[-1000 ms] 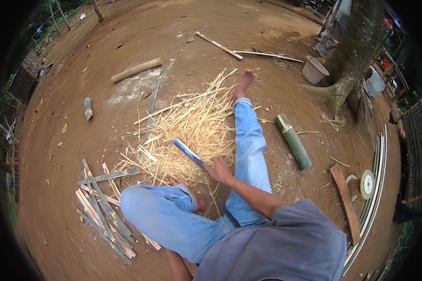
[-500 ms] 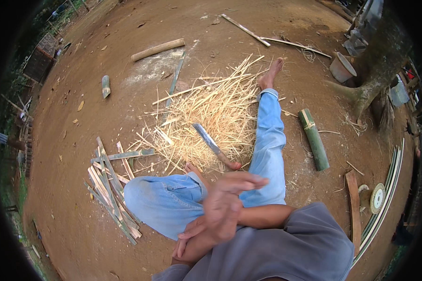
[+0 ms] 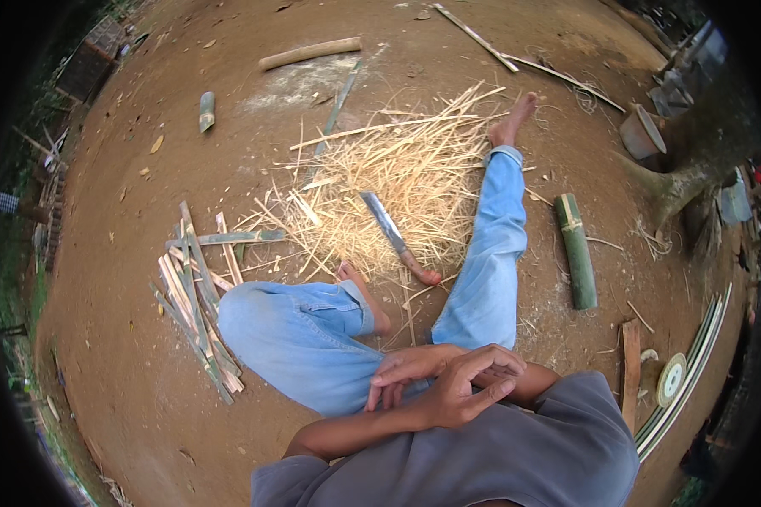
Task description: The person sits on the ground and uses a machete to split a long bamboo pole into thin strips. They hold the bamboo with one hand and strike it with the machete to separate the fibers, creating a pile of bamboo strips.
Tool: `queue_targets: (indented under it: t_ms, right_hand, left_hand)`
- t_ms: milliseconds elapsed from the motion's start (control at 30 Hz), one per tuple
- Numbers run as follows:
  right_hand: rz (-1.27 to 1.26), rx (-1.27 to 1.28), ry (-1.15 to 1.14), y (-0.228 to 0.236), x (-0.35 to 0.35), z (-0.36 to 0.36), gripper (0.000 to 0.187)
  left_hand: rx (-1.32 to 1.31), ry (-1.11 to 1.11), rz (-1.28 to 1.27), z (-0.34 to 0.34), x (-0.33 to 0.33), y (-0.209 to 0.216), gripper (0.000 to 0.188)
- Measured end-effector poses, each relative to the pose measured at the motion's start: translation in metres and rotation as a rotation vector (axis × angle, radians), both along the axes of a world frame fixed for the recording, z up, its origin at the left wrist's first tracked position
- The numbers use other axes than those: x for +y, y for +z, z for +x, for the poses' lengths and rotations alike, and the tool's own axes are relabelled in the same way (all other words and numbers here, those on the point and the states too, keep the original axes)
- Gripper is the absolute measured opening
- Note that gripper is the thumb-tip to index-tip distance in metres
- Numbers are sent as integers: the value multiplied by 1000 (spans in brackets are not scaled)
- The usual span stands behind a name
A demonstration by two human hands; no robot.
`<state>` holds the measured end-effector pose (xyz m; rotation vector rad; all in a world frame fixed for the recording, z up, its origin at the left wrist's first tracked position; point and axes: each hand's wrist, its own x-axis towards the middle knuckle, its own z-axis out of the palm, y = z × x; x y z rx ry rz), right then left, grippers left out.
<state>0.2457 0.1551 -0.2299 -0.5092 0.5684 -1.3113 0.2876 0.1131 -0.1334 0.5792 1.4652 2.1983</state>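
Observation:
My forearms are crossed in front of my grey shirt. My left hand (image 3: 475,389) lies over the right forearm, its thumb and bent fingers apart and nothing between them. Beneath the left wrist, my right hand (image 3: 407,367) hangs loosely over my jeans, fingers slightly spread and empty. A machete (image 3: 389,228) with a reddish-brown wooden handle rests on a heap of pale bamboo shavings (image 3: 423,186) between my outstretched right leg and bent left leg. Neither hand touches it; its handle points back toward me.
Split bamboo strips (image 3: 196,304) lie crossed at my left. A green bamboo section (image 3: 576,253) is beside my right leg, with a round disc (image 3: 671,380), a brown plank (image 3: 631,372) and long slats (image 3: 689,372) farther right. A bucket (image 3: 642,133) stands by a tree trunk.
My left hand has dropped and moved right from its raised, blurred position. My right hand has slid from the left forearm toward the wrist. The view has shifted slightly; the machete stays put.

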Motion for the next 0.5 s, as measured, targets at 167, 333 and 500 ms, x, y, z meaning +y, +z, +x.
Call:
queue_targets:
  t_ms: [167,333,500]
  right_hand:
    - [450,764,-537,-7,32,-17,40]
    - [604,647,-934,13,96,-48,45]
    - [260,-354,-1727,17,132,-92,46]
  left_hand:
    - [530,-443,-677,-48,-87,32,43]
    - [383,448,-964,-89,-180,63,38]
    - [70,701,-180,-122,-241,37,38]
